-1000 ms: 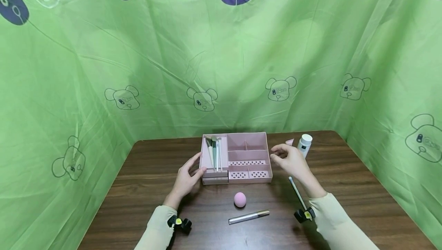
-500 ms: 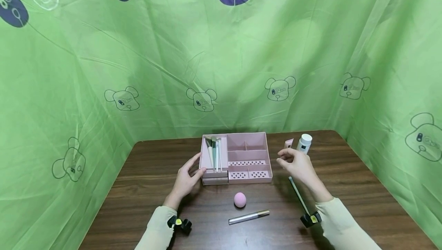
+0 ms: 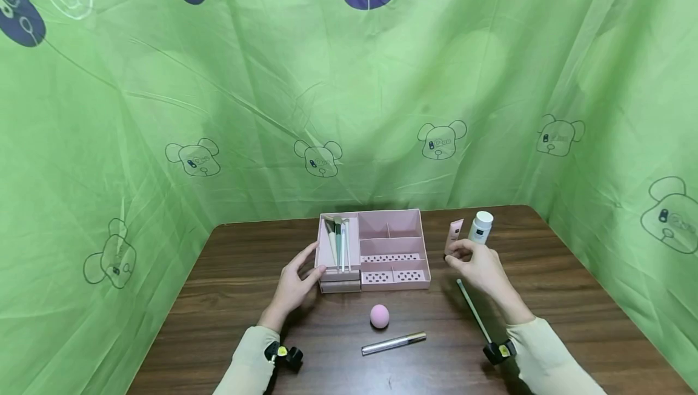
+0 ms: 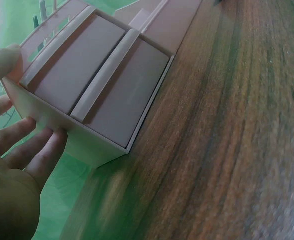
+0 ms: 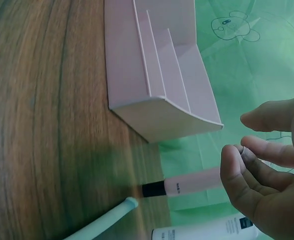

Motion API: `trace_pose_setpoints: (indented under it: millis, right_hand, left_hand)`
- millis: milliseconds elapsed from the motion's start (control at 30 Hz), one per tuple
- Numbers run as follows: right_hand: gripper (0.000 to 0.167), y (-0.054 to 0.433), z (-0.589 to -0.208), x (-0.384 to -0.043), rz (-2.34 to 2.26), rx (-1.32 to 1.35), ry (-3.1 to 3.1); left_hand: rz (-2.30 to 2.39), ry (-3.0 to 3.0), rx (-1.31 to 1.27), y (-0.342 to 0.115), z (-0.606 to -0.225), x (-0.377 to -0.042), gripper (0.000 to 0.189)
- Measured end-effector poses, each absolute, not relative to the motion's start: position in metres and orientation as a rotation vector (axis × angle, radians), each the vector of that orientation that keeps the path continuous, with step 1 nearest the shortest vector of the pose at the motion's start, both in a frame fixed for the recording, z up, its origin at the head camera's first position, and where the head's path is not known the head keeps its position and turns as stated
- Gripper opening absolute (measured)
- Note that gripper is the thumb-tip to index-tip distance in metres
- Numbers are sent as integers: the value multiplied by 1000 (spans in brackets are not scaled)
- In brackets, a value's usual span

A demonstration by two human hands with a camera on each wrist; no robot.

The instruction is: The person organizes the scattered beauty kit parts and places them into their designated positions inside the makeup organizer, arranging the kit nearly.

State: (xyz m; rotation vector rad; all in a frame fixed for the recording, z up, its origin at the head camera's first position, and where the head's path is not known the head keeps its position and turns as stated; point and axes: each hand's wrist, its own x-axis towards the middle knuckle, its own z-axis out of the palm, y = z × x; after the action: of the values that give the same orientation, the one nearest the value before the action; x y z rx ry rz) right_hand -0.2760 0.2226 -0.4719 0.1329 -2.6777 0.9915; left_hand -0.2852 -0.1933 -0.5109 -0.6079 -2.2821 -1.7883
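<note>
A pink makeup organizer (image 3: 389, 248) stands at the back of the table, with several makeup brushes (image 3: 339, 243) in its left section. My left hand (image 3: 291, 289) rests on its left front corner, thumb at the top and fingers along the side wall; two drawers (image 4: 79, 62) show on its front. My right hand (image 3: 480, 268) is beside a small pink tube (image 3: 454, 234) with a black cap (image 5: 154, 189). In the right wrist view its thumb stands apart from the loosely bent fingers, and nothing is between them. Behind this hand stands a white bottle (image 3: 481, 228).
A pink ball-shaped makeup sponge (image 3: 379, 316) sits in front of the organizer. Nearer lies a silver pen-like tube (image 3: 394, 343). A thin pale-green stick (image 3: 473, 310) lies under the right forearm. Green curtain (image 3: 376, 98) hangs behind the table (image 3: 218, 298).
My right hand has moved right, away from the organizer's side, to beside the pink tube, which is now less covered. My left hand has stayed on the organizer.
</note>
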Motion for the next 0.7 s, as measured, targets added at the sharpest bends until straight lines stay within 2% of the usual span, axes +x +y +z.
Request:
trace_pose_setpoints:
  millis: [700]
  right_hand:
    - [22,244,-498,-275,850,94,-2806]
  left_hand:
    - [-1788,-2277,-601,-193,-511,-286,58]
